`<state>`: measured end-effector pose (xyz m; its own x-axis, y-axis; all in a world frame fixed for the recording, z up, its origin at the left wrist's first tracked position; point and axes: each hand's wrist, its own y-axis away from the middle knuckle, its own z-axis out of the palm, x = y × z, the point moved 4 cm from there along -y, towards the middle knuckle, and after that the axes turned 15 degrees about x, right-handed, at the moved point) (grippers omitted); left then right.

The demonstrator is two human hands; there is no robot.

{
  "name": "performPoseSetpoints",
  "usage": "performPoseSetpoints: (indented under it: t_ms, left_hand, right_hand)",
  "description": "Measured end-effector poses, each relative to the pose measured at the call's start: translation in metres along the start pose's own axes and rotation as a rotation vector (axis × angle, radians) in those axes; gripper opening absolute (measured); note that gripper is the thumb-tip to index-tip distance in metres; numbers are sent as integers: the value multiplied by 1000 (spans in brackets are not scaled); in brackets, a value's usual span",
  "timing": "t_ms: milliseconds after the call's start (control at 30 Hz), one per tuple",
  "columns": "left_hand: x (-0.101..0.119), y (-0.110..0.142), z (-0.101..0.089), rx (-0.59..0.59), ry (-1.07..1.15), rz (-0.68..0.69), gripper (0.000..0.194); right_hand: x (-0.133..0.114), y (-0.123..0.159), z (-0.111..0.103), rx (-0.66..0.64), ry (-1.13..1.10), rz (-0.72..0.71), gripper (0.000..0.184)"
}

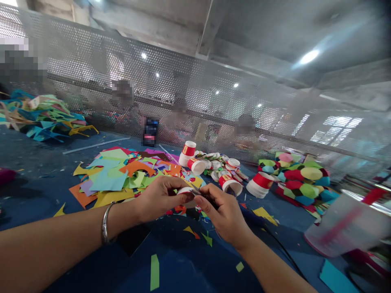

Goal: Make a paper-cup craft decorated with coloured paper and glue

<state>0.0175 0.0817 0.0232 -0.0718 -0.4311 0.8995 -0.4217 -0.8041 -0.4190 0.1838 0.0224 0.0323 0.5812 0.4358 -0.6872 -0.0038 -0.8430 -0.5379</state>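
Observation:
My left hand (163, 199), with a silver bangle at the wrist, is closed on a white paper cup piece (185, 190) with a little red on it. My right hand (221, 211) is closed around a pair of scissors (195, 191), whose metal blades touch the edge of the piece. Its handles are mostly hidden by my fingers. Just beyond my hands lie a red and white paper cup (226, 183) on its side and stacked cups (187, 152). A heap of coloured paper scraps (113, 173) spreads beyond my left hand.
More cups (260, 185) and cut cup pieces (215, 160) lie farther back. A colourful paper ball shape (301, 179) and a translucent tumbler (342, 224) stand at right. A phone (150, 132) leans against the perforated screen (195, 97). A dark cable (284, 250) crosses the blue table.

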Motion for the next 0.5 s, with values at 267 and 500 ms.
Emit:
performPoseSetpoints:
  t_ms: [267, 500]
  left_hand:
    - [1, 0, 1, -39, 14, 0, 24]
    - [0, 1, 0, -62, 29, -1, 24]
  right_hand:
    - [-6, 2, -1, 28, 68, -67, 27]
    - [-7, 2, -3, 58, 150, -121, 28]
